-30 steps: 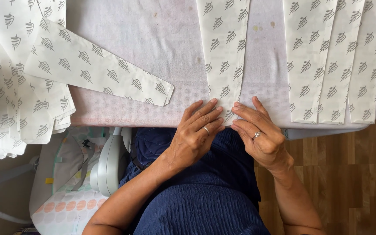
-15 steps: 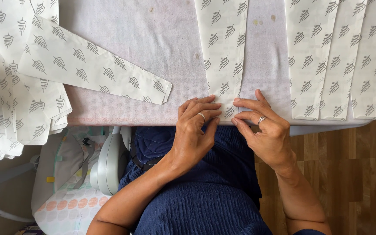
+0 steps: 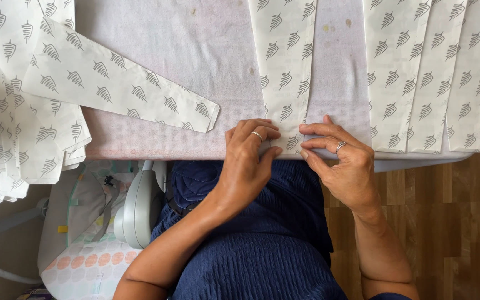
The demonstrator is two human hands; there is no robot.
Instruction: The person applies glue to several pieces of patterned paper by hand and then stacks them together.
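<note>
Head view: both hands pinch the near end of the middle strip [image 3: 284,61] at the counter [image 3: 156,66] edge, left hand [image 3: 248,161] fingers curled on it, right hand [image 3: 343,164] pressing it flat; the light fabric could slip or crease unevenly if either grip shifts. I count one angled strip [image 3: 118,86] lying apart, about three strips [image 3: 434,66] at right, and a pile [image 3: 12,139] at left too overlapped to count
</note>
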